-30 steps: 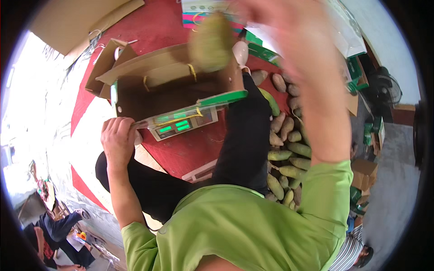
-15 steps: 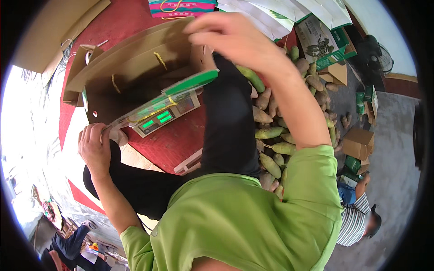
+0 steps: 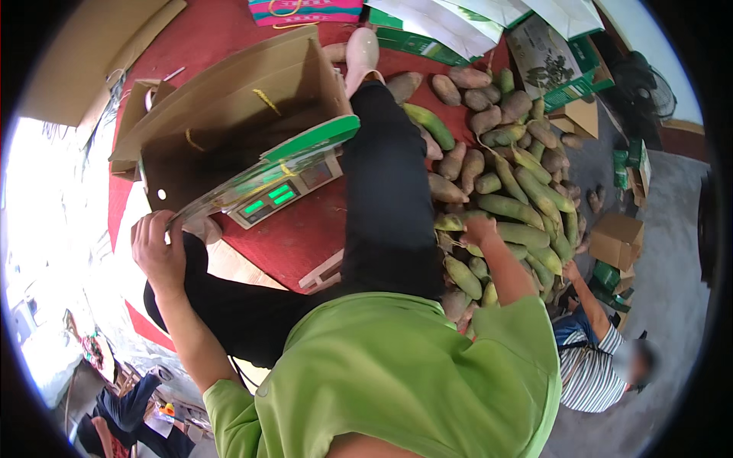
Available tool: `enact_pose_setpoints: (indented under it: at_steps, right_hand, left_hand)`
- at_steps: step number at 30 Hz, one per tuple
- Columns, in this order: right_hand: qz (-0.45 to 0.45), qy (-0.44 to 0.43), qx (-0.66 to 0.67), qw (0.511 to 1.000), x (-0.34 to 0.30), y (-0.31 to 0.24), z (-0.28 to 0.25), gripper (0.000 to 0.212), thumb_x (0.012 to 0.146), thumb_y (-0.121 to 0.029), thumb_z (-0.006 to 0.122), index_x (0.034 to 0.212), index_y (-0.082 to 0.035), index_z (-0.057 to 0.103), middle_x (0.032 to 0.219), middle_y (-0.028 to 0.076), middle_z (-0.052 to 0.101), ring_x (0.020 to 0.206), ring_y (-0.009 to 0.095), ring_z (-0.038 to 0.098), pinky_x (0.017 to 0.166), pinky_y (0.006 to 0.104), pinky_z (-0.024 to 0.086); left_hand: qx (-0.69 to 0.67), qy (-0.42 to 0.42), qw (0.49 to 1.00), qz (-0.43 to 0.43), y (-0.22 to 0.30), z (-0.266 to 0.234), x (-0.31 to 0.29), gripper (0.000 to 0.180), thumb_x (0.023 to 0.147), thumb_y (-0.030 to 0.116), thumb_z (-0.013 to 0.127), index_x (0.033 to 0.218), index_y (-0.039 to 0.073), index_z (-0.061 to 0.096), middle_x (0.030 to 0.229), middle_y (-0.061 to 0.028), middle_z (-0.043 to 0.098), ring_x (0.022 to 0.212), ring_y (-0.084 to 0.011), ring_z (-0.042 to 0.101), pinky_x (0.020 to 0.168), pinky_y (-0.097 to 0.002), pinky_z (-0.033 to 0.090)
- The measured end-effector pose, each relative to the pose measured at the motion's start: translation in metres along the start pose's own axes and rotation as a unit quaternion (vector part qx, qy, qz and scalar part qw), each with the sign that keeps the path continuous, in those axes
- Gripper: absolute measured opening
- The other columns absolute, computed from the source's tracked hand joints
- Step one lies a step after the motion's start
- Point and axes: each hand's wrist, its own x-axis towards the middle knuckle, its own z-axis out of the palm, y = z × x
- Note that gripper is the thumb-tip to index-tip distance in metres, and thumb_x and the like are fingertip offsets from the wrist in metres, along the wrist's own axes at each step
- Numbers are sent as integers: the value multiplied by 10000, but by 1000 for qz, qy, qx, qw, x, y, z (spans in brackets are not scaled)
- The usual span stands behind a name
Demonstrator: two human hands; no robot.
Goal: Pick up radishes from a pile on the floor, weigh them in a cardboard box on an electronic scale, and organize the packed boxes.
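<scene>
A cardboard box, brown inside with yellow cord handles, stands upright with its top open. It rests on a digital scale with lit green displays. My left hand is closed on the near left corner of the box's front panel. The box looks empty, though its floor is in shadow. To the right, my right hand has its fingers curled over a green radish in a pile of long green radishes and reddish-brown roots. The hand partly hides that radish.
Another person in a striped shirt reaches into the pile's right side. White and green bags and a printed box stand at the back, near a black fan. Small cartons lie at the right.
My right hand has left the box's far right corner and come down to the radish pile. My left hand stays on the box. The other person now reaches toward the pile.
</scene>
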Motion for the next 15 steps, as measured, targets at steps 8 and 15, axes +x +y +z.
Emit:
enact_pose_setpoints:
  at_steps: [8,15]
  right_hand:
    - [-25,31,-104,994,-7,3,64,213,831,-381,614,876,-202,721,894,29,656,1017,254,552,847,501,387]
    - [70,144,178,971,-8,17,16,218,855,-297,522,854,-185,708,881,89,666,930,281,595,879,461,395]
  left_hand:
    - [-29,6,999,12,5,-2,0,148,718,80,690,833,84,597,828,-54,630,804,-269,600,770,-376,445]
    - [-38,4,999,8,6,-6,1,137,718,82,686,820,86,595,799,-44,619,781,-260,599,756,-369,449]
